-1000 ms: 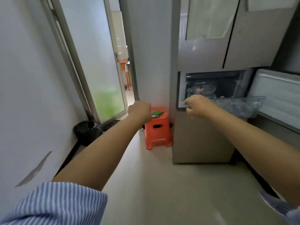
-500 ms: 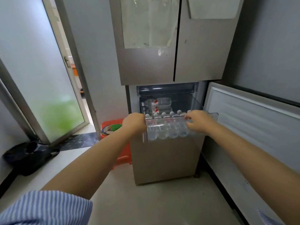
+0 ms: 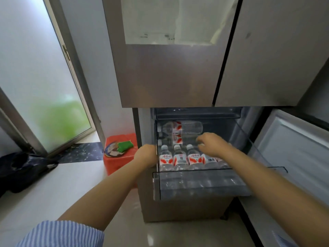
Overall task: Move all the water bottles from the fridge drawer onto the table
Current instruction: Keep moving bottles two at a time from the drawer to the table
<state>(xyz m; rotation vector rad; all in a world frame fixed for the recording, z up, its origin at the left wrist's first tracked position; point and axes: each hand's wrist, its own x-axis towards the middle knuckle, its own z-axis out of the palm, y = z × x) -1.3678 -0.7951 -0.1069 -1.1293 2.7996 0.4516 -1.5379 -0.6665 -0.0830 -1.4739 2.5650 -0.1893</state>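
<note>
Nearest, a blue-striped sleeve (image 3: 58, 234) at the bottom left, bare forearm running up from it. Pale floor (image 3: 124, 227) under both arms. Then the clear fridge drawer (image 3: 201, 184), pulled out of the lower compartment, its front wall frosted and blurry. Left hand (image 3: 146, 155) up against the drawer's left edge, fingers curled at the side wall; whether actually clamped on the edge, cannot tell. Right hand (image 3: 211, 146) reaching inside over the drawer, grip loosely spread, fingers bent down onto the cap end of an upright bottle, not plainly closed around it. Just behind the front wall, a row of upright water bottles (image 3: 179, 157), white caps, red-and-white labels, shoulder to shoulder, the rightmost partly hidden under the right wrist. Deeper in, more bottles lying on their sides (image 3: 181, 128), stacked, caps to the left. Left of the fridge, an orange stool (image 3: 121, 163) with a green cloth (image 3: 125, 145) on a round patterned disc. Farther left, a dark bag (image 3: 23, 168) on the floor by a frosted glass door (image 3: 35, 82). Up top, the closed grey fridge doors (image 3: 178, 68). To the right, the lower door (image 3: 293, 150), swung open.
</note>
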